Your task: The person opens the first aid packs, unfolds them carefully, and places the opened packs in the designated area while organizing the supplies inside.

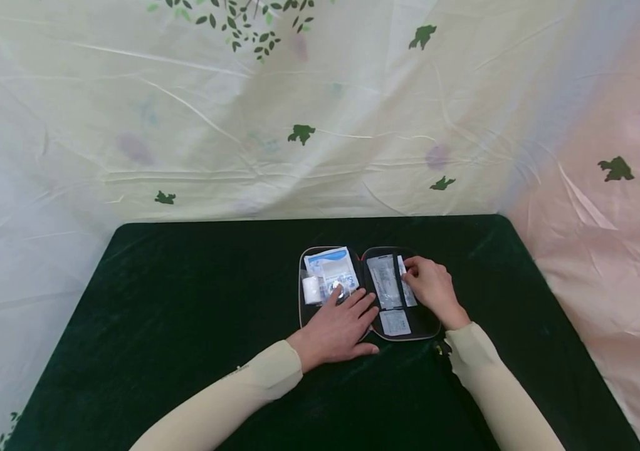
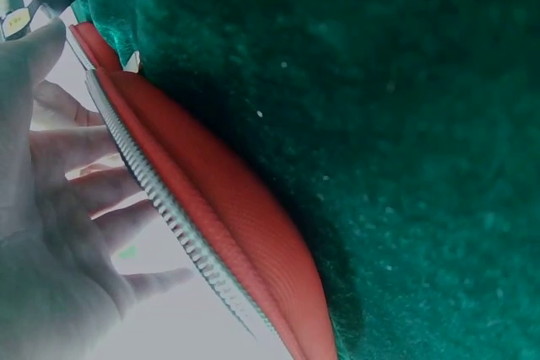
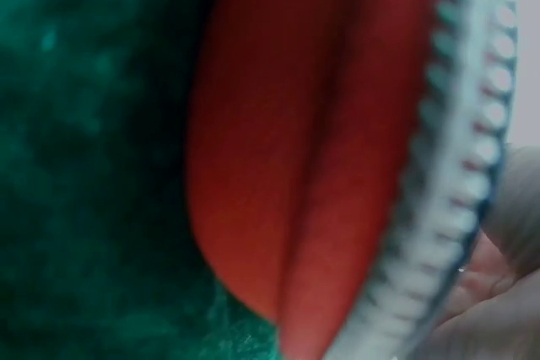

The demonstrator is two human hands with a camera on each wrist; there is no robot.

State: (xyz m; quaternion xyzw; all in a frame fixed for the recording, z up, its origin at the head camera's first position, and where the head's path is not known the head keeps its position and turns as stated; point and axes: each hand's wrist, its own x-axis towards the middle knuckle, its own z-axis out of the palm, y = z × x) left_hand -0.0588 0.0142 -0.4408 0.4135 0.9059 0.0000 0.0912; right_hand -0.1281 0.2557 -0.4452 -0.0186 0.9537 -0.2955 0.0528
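An open zip case point(image 1: 424, 327), red outside and black inside, lies flat on the table. My left hand point(image 1: 338, 329) rests spread over its left half and hinge, with fingers straight. Under those fingertips are a blue-and-white packet point(image 1: 331, 255), a white roll point(image 1: 312, 290) and a small shiny round item. In the right half, a black strap point(image 1: 397, 282) crosses a pale packet point(image 1: 383, 282), with a smaller packet point(image 1: 395, 323) below. My right hand point(image 1: 437, 291) pinches the upper edge of a narrow white packet point(image 1: 409, 294) beside the strap. Both wrist views show the case's red shell point(image 2: 245, 200) and zip.
The table point(image 1: 184, 300) has a dark green velvet cover. A dark zip pull point(image 1: 440, 348) lies by the case's lower right edge. Patterned cloth point(image 1: 353, 125) hangs behind the table and along both sides.
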